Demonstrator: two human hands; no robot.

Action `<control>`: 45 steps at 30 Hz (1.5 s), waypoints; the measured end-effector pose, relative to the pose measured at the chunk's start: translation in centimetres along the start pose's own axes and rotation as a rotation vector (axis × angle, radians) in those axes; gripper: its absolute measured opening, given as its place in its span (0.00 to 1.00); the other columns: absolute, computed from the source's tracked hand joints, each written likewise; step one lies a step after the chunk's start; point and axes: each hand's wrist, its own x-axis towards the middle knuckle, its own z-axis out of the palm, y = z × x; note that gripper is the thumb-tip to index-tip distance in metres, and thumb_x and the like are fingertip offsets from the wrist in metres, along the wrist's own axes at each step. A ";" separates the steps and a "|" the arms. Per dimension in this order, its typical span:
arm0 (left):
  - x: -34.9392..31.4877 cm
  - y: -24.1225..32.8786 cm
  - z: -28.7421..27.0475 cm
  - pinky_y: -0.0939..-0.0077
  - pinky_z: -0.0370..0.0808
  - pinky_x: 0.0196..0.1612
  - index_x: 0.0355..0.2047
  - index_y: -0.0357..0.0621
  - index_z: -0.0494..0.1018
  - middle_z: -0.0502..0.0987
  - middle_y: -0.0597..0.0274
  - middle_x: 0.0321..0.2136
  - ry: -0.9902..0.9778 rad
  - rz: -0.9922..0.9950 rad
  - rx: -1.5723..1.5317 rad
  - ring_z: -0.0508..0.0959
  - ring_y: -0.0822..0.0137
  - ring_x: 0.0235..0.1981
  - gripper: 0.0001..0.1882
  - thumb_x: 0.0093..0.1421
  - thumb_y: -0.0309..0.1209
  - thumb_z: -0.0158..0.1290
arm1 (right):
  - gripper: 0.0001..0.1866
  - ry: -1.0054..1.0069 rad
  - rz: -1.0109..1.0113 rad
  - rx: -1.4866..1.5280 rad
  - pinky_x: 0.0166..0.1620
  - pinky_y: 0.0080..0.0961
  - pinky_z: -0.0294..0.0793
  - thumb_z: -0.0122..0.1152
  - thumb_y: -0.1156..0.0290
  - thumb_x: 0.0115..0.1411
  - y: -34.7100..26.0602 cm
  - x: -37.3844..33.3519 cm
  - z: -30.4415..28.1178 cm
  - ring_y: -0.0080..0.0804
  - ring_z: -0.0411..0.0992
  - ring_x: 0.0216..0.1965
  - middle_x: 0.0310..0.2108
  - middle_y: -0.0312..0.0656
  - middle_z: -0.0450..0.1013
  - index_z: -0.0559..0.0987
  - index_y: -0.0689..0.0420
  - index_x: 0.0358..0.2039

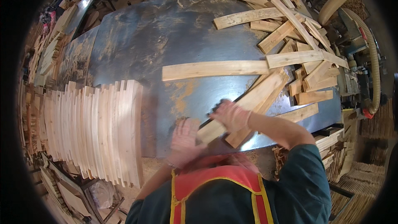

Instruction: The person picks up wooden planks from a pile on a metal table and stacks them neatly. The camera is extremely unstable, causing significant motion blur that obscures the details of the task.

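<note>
A light wooden board (255, 96) lies slantwise over other boards near my side of the dark table. My right hand (230, 116), in a pale glove with dark fingertips, is closed over this board near its close end. My left hand (185, 142), also gloved and smeared by motion, is beside that same end. Its fingers look stretched out with the thumb apart, and nothing shows in it. Whether it touches the board is unclear. Under my right wrist, another board (238, 137) sticks out toward me.
A dark metal table (137, 41) dusted with sawdust spreads ahead. At the left, many boards stand on edge in a tight row (93, 130). A loose board (215, 69) lies across the middle. A jumbled heap of boards (286, 33) fills the right. Beyond it hangs a ribbed hose (375, 66).
</note>
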 end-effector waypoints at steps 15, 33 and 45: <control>-4.8 -1.7 3.7 0.57 0.78 0.53 0.67 0.43 0.69 0.80 0.53 0.48 0.012 -0.276 -0.154 0.81 0.53 0.49 0.40 0.56 0.39 0.68 | 0.50 0.487 0.380 0.674 0.53 0.43 0.81 0.74 0.42 0.54 9.8 2.8 -5.6 0.57 0.80 0.47 0.48 0.57 0.80 0.68 0.50 0.72; -8.5 -9.6 1.3 0.47 0.60 0.74 0.67 0.40 0.70 0.60 0.51 0.75 0.014 -0.608 0.261 0.61 0.47 0.75 0.41 0.59 0.51 0.62 | 0.28 0.172 -0.012 0.959 0.60 0.44 0.76 0.61 0.50 0.66 -13.7 5.5 -0.8 0.56 0.78 0.56 0.52 0.55 0.80 0.76 0.51 0.62; -4.2 -9.4 -0.8 0.43 0.50 0.78 0.78 0.47 0.54 0.58 0.52 0.76 0.255 -0.391 0.395 0.54 0.46 0.78 0.54 0.58 0.56 0.62 | 0.33 0.109 0.414 -0.196 0.59 0.49 0.73 0.72 0.60 0.56 10.9 -2.3 1.4 0.43 0.74 0.62 0.63 0.39 0.74 0.77 0.41 0.64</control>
